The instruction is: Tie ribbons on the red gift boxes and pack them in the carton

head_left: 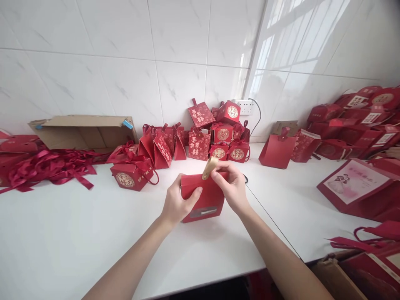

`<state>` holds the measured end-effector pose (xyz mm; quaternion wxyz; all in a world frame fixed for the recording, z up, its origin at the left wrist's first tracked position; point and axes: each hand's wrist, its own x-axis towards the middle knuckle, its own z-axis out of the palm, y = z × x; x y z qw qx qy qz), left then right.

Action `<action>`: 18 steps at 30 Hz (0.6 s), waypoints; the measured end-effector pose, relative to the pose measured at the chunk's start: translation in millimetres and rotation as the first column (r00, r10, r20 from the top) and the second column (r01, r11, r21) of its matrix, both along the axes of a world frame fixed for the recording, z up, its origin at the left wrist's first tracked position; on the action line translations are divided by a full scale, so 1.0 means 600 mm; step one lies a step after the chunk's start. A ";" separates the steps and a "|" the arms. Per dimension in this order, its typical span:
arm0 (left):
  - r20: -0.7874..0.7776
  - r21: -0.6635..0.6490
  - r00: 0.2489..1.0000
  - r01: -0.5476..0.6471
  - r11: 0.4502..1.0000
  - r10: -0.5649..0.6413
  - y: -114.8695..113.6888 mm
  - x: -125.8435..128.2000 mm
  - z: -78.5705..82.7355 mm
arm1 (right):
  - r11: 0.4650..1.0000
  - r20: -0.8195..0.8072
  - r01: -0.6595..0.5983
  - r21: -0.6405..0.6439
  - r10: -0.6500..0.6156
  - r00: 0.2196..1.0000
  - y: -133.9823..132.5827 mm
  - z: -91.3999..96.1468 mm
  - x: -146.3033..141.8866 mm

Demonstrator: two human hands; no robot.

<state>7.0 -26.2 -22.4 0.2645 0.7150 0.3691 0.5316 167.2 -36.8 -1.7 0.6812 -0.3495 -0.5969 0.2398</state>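
Observation:
Between my hands a red gift box stands upright on the white table. It has a slot-shaped window low on its front. My left hand grips the box's upper left side, thumb across the front. A gold strap loops over the top edge of the box, with a small stud or hole near its lower end. My right hand pinches this strap between thumb and fingers at the upper right of the box. The back of the box is hidden from me.
Finished-looking red boxes are stacked by the wall. To the left are a red hexagonal box, a heap of ribbons and a cardboard carton. At right, more boxes pile up, near a power strip and dark cable.

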 end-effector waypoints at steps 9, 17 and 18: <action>0.046 0.211 0.999 -0.028 0.977 0.019 -0.015 0.000 0.043 | 0.967 0.187 0.136 0.214 -0.178 0.966 -0.010 -0.005 -0.016; -0.091 0.439 0.996 0.048 0.897 -0.009 -0.017 -0.007 0.049 | 0.878 0.276 0.129 0.462 -0.280 0.919 -0.012 -0.017 -0.025; -0.085 0.431 0.996 0.040 0.902 -0.004 -0.017 -0.007 0.049 | 0.872 0.290 0.120 0.475 -0.284 0.914 -0.012 -0.017 -0.024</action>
